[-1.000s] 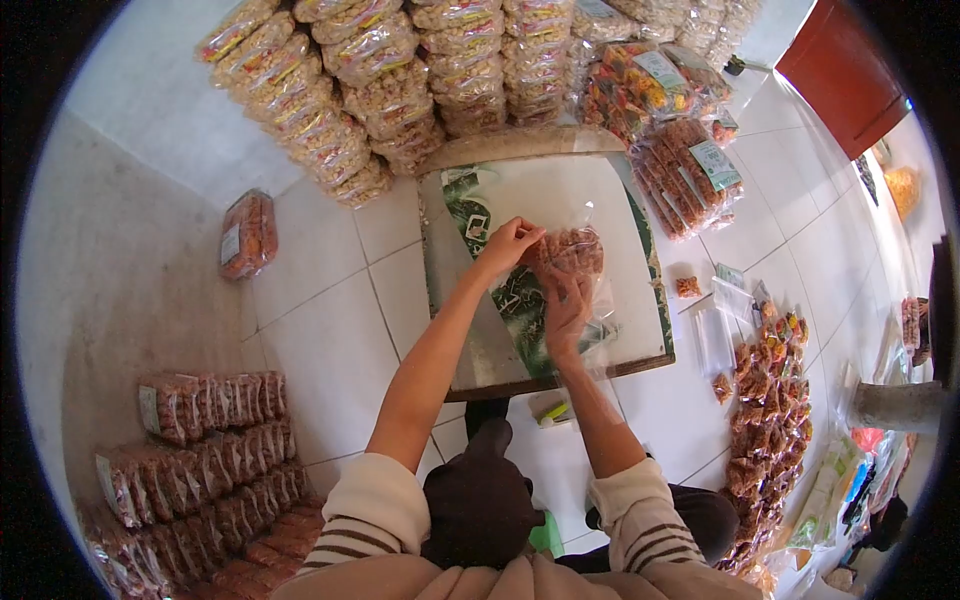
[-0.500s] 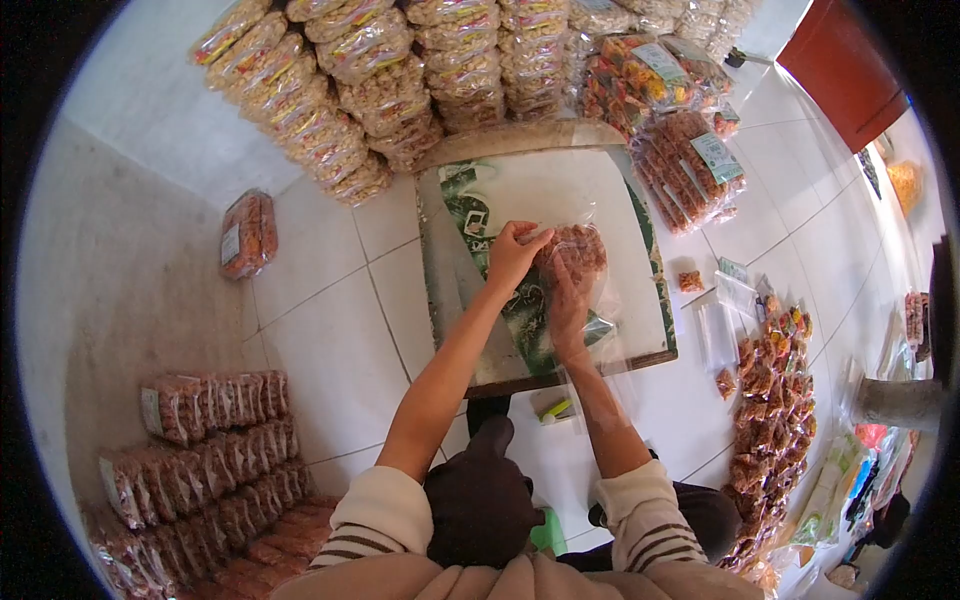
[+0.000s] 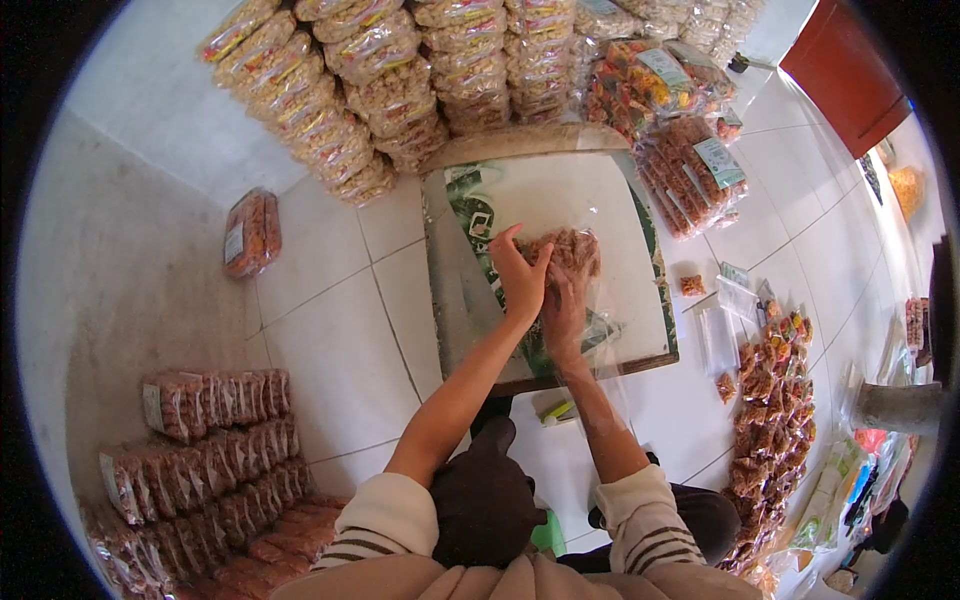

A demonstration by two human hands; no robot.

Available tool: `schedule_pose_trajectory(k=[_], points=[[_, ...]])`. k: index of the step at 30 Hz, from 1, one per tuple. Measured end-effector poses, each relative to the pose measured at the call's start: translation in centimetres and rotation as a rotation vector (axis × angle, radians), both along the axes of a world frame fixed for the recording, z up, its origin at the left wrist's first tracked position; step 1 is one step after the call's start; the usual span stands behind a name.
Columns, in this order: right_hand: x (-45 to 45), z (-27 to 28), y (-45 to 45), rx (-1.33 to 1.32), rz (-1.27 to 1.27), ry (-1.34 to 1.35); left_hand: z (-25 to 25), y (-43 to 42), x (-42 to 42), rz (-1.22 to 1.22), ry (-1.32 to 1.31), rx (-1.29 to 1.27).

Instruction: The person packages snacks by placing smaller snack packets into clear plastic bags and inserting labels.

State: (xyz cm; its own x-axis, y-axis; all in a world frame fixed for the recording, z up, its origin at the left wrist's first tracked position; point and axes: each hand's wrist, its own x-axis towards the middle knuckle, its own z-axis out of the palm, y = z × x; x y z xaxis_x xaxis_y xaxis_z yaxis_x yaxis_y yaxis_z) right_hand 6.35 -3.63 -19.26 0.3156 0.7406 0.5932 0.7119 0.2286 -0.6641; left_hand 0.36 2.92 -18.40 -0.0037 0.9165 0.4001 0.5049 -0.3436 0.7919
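Note:
A clear plastic bag of brown snack pieces [image 3: 577, 248] lies on a low table [image 3: 640, 345] with a white and green top. My left hand [image 3: 522, 278] is at the bag's left side, thumb and fingers spread apart, with a fingertip near the brown pieces. Inside or under the clear film, my right hand [image 3: 565, 305] reaches up to the lower part of the pieces, its fingers extended against them. Loose film trails down over my right wrist and forearm.
Stacked snack bags [image 3: 460, 60] stand behind the table. Labelled brown packs [image 3: 690, 175] lie at its back right. Small brown packets [image 3: 765, 420] cover the floor at right. Rows of packs [image 3: 200, 470] fill the lower left. A single pack [image 3: 252, 232] lies at left.
My left hand has turned and opened, its pinch at the bag's upper left edge now gone. My right hand stays by the brown pieces, and the bag has shifted slightly.

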Motion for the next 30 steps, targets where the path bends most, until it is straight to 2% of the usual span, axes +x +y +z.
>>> schedule_pose_trajectory(k=[2,3,5,8,13,15,16,18,22,24,28,29,30], points=[[0.0,-0.1,-0.5,-0.037,0.047,0.142,0.5,-0.5,-0.3,0.035,-0.207,-0.306],[-0.1,0.0,-0.6,-0.089,0.071,0.209,0.0,-0.3,-0.4,0.037,-0.205,-0.308],[-0.5,0.3,-0.6,-0.105,0.070,0.239,-0.9,0.2,-0.6,0.037,-0.023,-0.185],[-0.8,-0.1,0.2,-0.139,0.021,0.236,-1.6,0.2,-0.1,-0.005,-0.090,-0.203],[-0.2,-1.3,0.3,-0.087,0.016,0.159,-0.7,0.6,-0.1,0.006,-0.002,-0.204],[0.0,-1.5,-1.1,-0.224,0.025,0.308,-0.3,0.4,0.3,0.055,-0.010,-0.232],[0.2,-1.4,-1.3,-0.228,0.022,0.303,-0.2,0.2,0.4,0.052,-0.015,-0.237],[0.5,-1.1,-1.6,-0.152,0.202,0.243,0.0,0.0,0.5,0.031,-0.003,-0.228],[0.2,-1.2,0.5,-0.173,0.244,0.270,0.2,-0.4,0.2,-0.037,0.090,-0.165],[0.6,-2.2,1.4,-0.040,0.237,0.081,0.1,-0.3,0.4,-0.079,0.104,-0.242],[1.8,-3.3,-0.3,-0.018,0.228,-0.096,-0.9,0.9,0.7,-0.076,0.020,-0.224],[1.5,-3.4,-1.5,-0.179,0.280,0.438,-1.0,1.2,0.8,-0.052,0.042,-0.227],[2.2,-3.7,-2.2,-0.323,0.306,0.497,-1.2,1.5,1.1,-0.032,0.062,-0.229]])
